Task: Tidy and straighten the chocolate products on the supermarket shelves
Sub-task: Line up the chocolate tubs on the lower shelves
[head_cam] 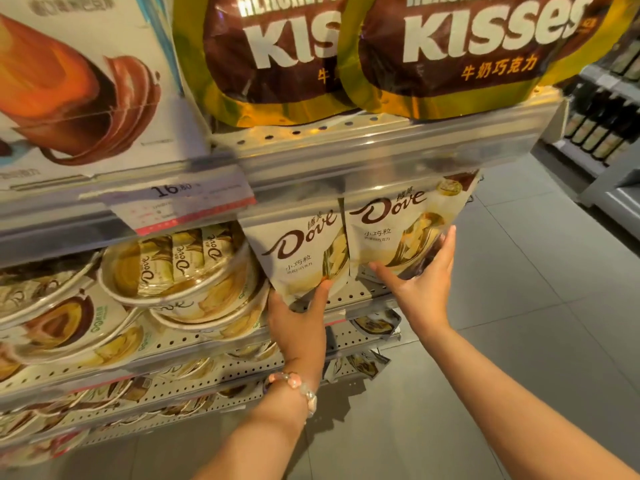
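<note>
Two cream Dove pouches stand side by side on the middle shelf (367,296), under the shelf above. My left hand (298,323) holds the left pouch (298,247) at its bottom edge, thumb on the front. My right hand (424,282) grips the right pouch (391,223) at its lower right corner, thumb under the bottom and fingers up the right side. Both pouches lean slightly to the left.
Round Dove tubs (180,268) are stacked to the left of the pouches. Two large Kisses bags (460,53) sit on the shelf above, beside a white box (79,84). A price tag (180,202) hangs at the rail. Lower shelves hold more packets; grey floor lies to the right.
</note>
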Tool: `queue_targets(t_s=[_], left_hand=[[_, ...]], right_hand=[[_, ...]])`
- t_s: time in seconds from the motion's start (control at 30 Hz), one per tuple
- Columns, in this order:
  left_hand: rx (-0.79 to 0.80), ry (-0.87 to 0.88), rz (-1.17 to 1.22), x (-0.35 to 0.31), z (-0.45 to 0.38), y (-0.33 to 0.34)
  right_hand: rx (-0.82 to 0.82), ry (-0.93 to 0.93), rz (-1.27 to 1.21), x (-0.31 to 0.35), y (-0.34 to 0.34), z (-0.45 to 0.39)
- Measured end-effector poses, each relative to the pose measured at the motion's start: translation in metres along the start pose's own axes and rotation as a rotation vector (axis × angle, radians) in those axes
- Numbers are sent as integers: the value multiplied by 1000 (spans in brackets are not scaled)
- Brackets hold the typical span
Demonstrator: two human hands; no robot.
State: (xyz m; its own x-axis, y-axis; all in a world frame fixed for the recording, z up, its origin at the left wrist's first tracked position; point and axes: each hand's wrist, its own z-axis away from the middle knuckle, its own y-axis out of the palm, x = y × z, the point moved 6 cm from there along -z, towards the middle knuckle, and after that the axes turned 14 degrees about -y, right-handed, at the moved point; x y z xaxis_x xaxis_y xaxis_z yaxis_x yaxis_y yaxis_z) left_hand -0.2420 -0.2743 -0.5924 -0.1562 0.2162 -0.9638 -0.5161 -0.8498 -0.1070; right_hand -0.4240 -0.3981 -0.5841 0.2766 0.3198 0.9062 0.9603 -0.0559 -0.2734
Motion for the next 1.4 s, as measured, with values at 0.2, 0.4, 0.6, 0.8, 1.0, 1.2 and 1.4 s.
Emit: queue_targets(t_s=[0.2, 0.4, 0.6, 0.8, 1.0, 1.2, 1.4], left_hand=[[75, 15, -19, -1, 0, -4], [122, 171, -9, -7, 12, -11], [82, 345, -16, 9, 22, -24], [-6, 767, -106, 29, 23, -38], [41, 814, -57, 106, -7, -37], [8, 772, -84, 175, -33, -22], [100, 510, -34, 208, -65, 7]], right_hand=[[19, -65, 54, 3, -5, 0], [9, -134, 33, -9, -7, 3], [-132, -321, -41, -26, -13, 20], [-253, -641, 20, -54, -9, 69], [-243, -636, 1, -139, 18, 89], [-179, -513, -105, -206, 47, 99], [-94, -325, -307, -231, 66, 85]])
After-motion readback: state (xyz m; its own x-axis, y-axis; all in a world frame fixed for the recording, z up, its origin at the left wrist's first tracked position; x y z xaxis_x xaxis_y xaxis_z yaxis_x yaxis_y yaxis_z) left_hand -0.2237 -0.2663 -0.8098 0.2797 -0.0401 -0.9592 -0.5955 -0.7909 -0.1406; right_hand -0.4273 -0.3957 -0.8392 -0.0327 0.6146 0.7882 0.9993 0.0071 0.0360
